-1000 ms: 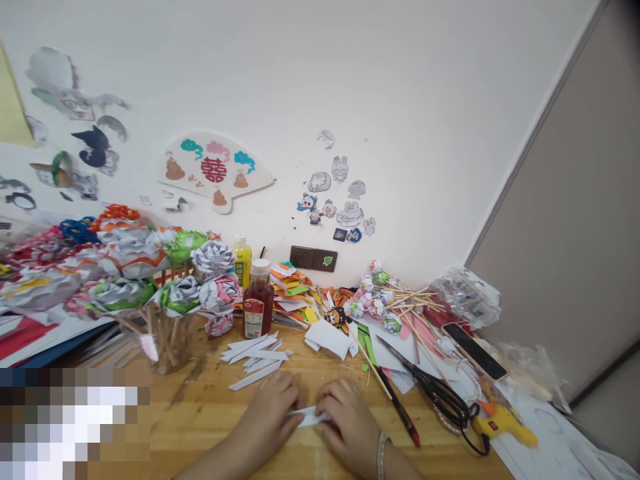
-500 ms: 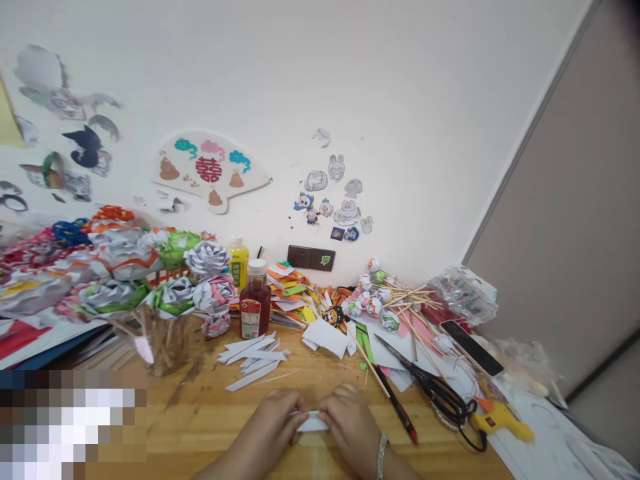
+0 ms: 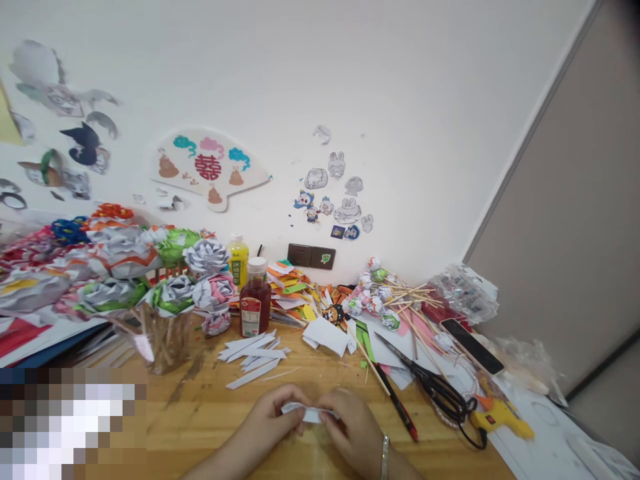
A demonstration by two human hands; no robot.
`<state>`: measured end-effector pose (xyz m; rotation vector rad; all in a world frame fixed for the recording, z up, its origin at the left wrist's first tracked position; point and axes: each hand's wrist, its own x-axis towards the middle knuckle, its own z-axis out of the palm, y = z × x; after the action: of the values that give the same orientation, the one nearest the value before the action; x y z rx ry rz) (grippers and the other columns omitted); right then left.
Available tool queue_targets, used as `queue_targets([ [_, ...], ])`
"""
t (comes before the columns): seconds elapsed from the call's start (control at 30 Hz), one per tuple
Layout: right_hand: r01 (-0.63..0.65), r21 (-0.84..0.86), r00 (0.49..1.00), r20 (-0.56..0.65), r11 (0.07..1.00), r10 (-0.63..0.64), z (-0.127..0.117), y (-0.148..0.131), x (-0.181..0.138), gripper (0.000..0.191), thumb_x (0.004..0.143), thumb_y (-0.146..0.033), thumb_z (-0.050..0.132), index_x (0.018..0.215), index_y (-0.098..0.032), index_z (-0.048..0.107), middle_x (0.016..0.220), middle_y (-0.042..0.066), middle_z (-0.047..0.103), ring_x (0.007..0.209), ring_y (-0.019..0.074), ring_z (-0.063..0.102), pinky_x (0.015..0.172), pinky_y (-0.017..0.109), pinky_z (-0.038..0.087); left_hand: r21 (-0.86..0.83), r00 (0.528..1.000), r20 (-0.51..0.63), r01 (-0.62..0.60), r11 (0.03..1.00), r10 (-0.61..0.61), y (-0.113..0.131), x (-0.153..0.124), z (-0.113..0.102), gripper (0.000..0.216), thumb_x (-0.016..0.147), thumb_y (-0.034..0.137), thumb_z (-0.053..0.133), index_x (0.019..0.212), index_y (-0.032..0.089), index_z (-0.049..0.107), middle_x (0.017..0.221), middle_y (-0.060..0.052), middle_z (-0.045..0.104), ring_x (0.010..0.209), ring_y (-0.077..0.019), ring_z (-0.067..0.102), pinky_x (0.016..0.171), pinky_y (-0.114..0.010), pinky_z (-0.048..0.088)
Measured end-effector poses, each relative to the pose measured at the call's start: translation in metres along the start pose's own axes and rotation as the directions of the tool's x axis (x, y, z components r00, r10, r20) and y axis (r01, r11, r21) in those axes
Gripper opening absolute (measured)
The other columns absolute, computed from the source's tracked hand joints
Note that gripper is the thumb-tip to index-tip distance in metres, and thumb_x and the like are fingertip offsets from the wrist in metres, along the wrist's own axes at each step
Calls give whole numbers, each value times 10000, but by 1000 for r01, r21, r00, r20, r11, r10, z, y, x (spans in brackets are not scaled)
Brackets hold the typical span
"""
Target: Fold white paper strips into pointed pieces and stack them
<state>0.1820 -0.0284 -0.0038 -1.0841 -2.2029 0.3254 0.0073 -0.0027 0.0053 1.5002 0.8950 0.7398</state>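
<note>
Both my hands meet low in the middle of the view over the wooden table. My left hand and my right hand each pinch one end of a small white paper strip, which is lifted slightly off the table between them. A bracelet sits on my right wrist. Several loose white paper strips lie just beyond my hands.
A red sauce bottle, a yellow bottle and a bunch of paper flowers stand at the left. Black scissors, a red pen, a yellow glue gun, a phone and stick flowers lie at the right.
My hands have lifted the paper strip off the table and drawn closer together around it. The view shifted slightly.
</note>
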Motion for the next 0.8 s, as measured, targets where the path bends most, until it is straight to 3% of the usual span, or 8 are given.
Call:
queue_targets([
  [0.27,23,32,1000,-13,999,-22,-2,-3,2,162,790,-176,376,822,-196,534,706,16,558,674,142,482,623,245,339,-75,1000,7,24,997,-24,-4,2,-2,229,627,376,545,635,149,515,531,46,519,527,-94,449,521,-188,325],
  [0.4,-19,76,1000,-10,997,20,-2,-4,1,141,782,-258,414,770,-183,533,666,8,531,635,139,471,594,238,334,5,1000,11,-19,1000,19,-3,1,-2,321,645,458,519,592,142,507,535,45,487,538,-92,431,530,-189,321],
  [0.6,-165,216,986,25,962,164,5,-1,-2,90,769,-204,440,821,-173,507,722,6,554,649,127,496,581,208,356,145,996,5,-89,985,89,2,-3,4,211,668,355,532,691,147,557,656,17,546,664,-126,468,606,-199,348],
  [0.8,-203,264,978,8,943,209,7,1,-1,107,726,-179,500,832,-172,511,752,8,556,692,137,505,615,217,370,208,990,-68,-105,973,121,5,-3,8,108,640,239,546,695,153,512,646,36,500,642,-117,452,585,-192,347],
])
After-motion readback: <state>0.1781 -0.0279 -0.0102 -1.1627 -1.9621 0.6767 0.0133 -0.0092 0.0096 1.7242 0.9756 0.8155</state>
